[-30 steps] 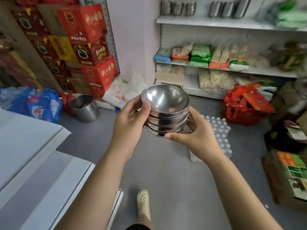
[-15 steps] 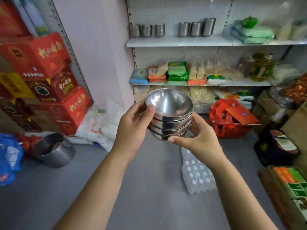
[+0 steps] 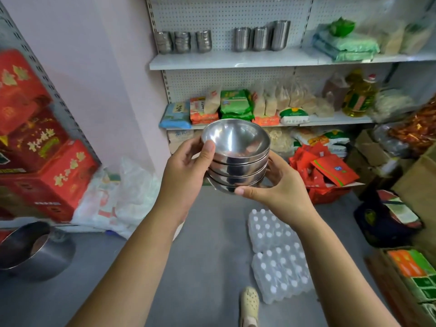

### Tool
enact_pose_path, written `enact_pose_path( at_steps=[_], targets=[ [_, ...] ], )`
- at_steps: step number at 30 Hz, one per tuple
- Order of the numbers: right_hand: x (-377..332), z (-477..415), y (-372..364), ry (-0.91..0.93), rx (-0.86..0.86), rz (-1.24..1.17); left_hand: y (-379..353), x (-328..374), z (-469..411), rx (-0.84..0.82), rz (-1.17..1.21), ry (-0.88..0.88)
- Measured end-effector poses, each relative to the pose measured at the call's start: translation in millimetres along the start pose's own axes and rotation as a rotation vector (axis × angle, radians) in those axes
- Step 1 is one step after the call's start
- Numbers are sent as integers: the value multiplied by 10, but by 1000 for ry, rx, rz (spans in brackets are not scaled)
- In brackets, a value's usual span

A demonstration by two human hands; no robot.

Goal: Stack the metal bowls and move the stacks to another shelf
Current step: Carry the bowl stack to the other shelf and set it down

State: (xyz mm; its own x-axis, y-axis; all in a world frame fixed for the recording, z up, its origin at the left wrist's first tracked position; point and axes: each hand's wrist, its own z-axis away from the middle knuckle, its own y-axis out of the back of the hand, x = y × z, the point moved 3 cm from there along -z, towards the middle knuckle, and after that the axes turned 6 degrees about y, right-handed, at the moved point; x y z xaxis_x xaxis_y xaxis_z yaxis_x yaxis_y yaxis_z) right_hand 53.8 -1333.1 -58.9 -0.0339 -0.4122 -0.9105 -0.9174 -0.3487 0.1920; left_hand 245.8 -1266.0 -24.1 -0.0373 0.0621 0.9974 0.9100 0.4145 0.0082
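Observation:
A stack of several shiny metal bowls (image 3: 236,156) is held at chest height in the middle of the view. My left hand (image 3: 186,168) grips its left side, thumb on the top bowl's rim. My right hand (image 3: 276,187) cups the stack from the right and below, thumb under the lowest bowl. On the upper white shelf (image 3: 236,60) ahead stand three small bowl stacks (image 3: 182,41) at the left and three taller metal stacks (image 3: 262,37) beside them.
Food packets fill the middle shelf (image 3: 335,119). Packs of water bottles (image 3: 278,256) lie on the grey floor by my foot (image 3: 249,303). A large metal pot (image 3: 30,249) sits low left under red boxes (image 3: 47,175). Cartons (image 3: 410,274) crowd the right side.
The view has turned right and moved closer to the white shelving, which now looks larger and more central. Both hands keep the same hold on the bowl stack.

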Motion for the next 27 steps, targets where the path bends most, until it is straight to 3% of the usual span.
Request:
enact_pose_path(
  at_steps=[15, 27],
  targets=[
    [1035, -2828, 665, 55, -77, 24, -770, -76, -2738, 93, 47, -24],
    [1563, -4315, 358, 62, -85, 3, -525, -140, -4320, 31, 40, -22]
  ],
)
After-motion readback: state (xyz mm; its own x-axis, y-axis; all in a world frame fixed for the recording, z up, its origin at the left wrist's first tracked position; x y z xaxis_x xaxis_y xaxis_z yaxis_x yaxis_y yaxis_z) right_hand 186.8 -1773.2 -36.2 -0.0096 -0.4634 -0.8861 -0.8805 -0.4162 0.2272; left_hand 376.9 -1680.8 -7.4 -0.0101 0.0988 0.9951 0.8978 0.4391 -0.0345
